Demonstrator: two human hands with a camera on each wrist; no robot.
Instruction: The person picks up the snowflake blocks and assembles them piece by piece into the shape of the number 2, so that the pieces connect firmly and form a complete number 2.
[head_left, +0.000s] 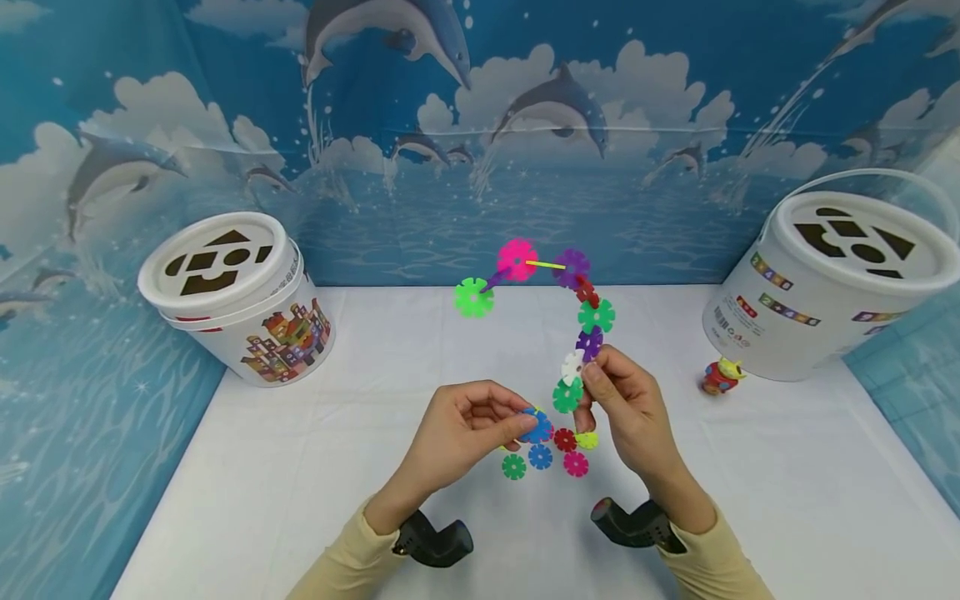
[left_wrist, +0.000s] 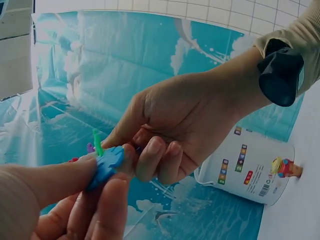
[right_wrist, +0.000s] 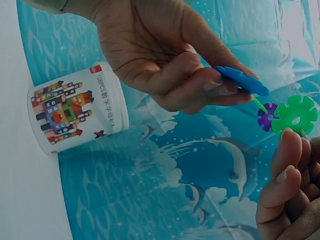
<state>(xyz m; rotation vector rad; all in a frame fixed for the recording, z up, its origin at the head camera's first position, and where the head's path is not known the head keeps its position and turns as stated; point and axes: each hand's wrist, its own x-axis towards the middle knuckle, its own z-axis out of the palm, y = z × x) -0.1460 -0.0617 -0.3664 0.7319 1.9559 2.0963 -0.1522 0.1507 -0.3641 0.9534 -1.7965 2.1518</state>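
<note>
My left hand pinches a blue notched disc between thumb and fingers, over the middle of the table. The disc shows nearly edge-on in the right wrist view. My right hand holds a curved chain of snowflake discs near its lower end, by the white disc. A green disc ends the chain there, close to the blue one. Upward the chain runs through purple, green and red discs to a pink disc and a bright green disc. My fingers partly hide the grip.
Several loose discs, among them a red disc and a pink disc, lie on the white table below my hands. White lidded buckets stand left and right. Beside the right one is a small red-and-yellow figurine.
</note>
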